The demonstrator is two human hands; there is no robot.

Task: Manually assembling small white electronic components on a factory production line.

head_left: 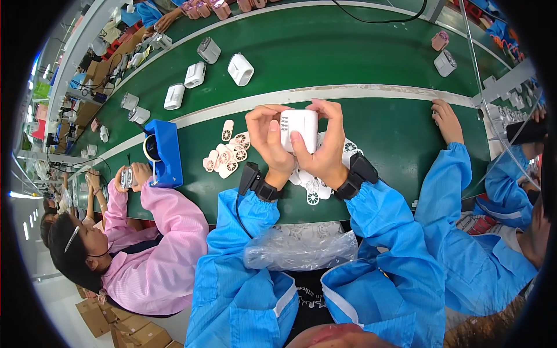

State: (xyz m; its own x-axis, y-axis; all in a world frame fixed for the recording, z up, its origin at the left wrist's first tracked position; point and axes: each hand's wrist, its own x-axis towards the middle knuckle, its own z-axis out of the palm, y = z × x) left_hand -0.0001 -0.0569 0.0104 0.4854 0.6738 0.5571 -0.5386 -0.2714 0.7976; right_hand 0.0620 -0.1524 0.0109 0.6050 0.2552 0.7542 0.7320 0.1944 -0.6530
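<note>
Between my two hands I hold a white rounded plastic housing with small printing on one face. My left hand grips its left side, the fingers curled at the top edge. Closed on the right side is my right hand, its thumb lying across the lower front. Below my wrists, partly hidden by them, lies a pile of white flat oval covers with spoked round openings. Pale pink covers of like shape are heaped to the left of my left hand.
A blue tape dispenser stands at left beside a co-worker in pink. White housings stand on the green belt beyond a pale rail. A clear plastic bag lies at my lap. A co-worker's hand rests at right.
</note>
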